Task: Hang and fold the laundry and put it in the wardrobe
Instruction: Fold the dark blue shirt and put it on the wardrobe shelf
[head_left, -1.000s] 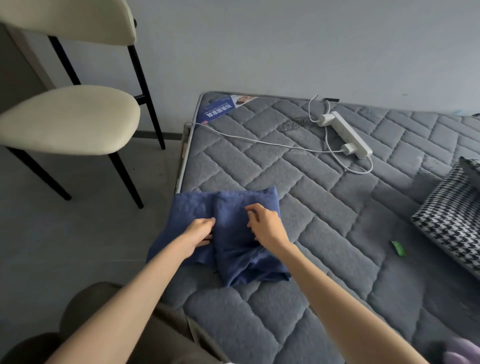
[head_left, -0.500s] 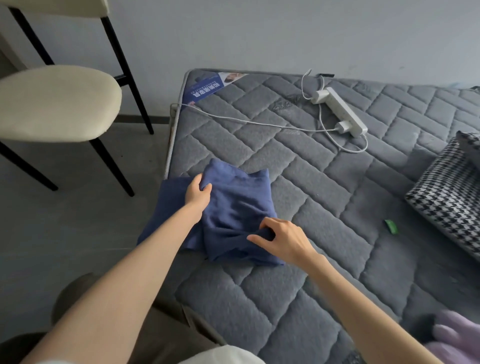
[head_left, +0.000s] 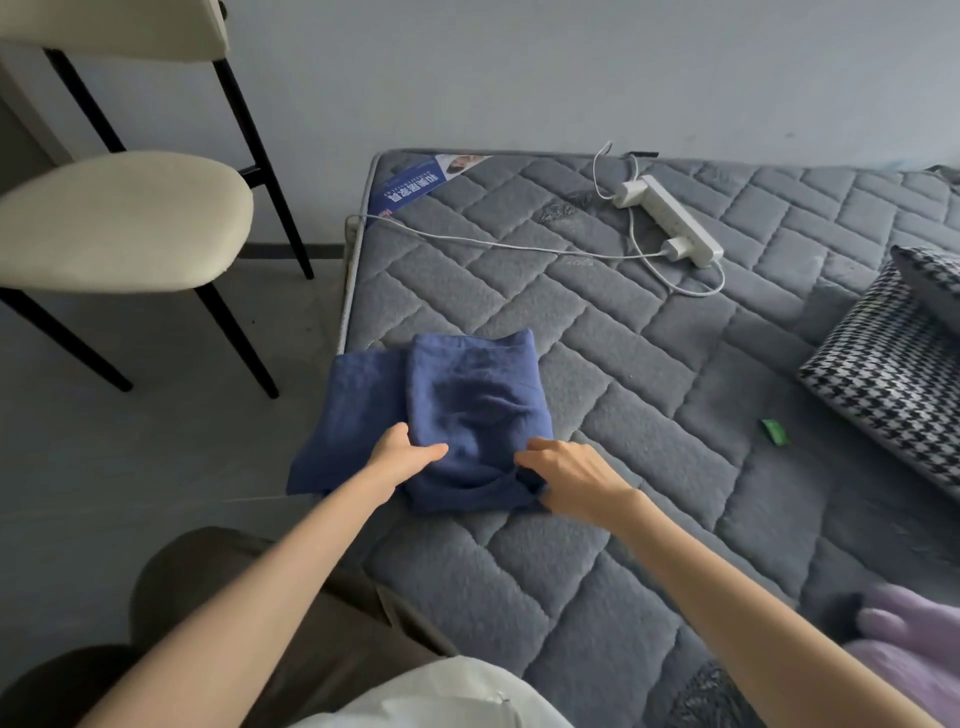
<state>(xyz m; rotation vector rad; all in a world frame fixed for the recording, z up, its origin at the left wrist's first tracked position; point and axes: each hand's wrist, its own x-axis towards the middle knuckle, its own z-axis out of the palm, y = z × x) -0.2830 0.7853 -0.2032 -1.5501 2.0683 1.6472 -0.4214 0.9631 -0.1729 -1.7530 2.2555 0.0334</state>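
A blue knitted garment (head_left: 467, 395) lies folded into a thick packet at the left edge of the grey quilted mattress (head_left: 649, 395). One layer hangs a little over the mattress side. My left hand (head_left: 405, 454) grips the packet's near left edge, fingers curled on the cloth. At the near right corner my right hand (head_left: 566, 475) lies on the blue garment, its thumb and fingers pinching the lower fold.
A cream chair with black legs (head_left: 119, 223) stands on the grey floor to the left. A white power strip (head_left: 670, 221) with cables lies at the back of the mattress. A houndstooth cushion (head_left: 888, 379), a small green item (head_left: 775, 432) and lilac cloth (head_left: 914, 649) are on the right.
My left hand came down from the garment's far edge to its near left edge. My right hand stayed at the near right corner. The packet looks flatter and tidier.
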